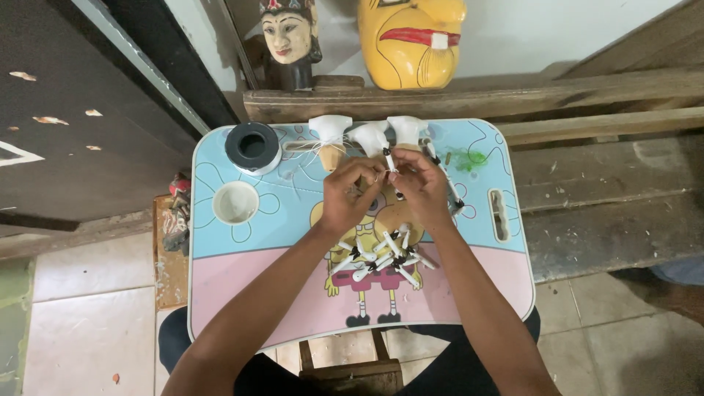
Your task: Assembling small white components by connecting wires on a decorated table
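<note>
My left hand and my right hand meet over the middle of a small lap table, fingertips pinched together on a thin white string and a small white-and-black stick piece. A heap of the same white jointed stick pieces lies on the table just below my wrists. Three white puppet-body pieces stand in a row at the table's far edge, with string trailing from them toward my fingers. What exactly sits between my fingertips is partly hidden.
A dark spool of tape or thread rests at the table's far left, beside a round cup recess. A slot is at the right. Two carved wooden masks stand on a wooden ledge behind. Tiled floor lies below.
</note>
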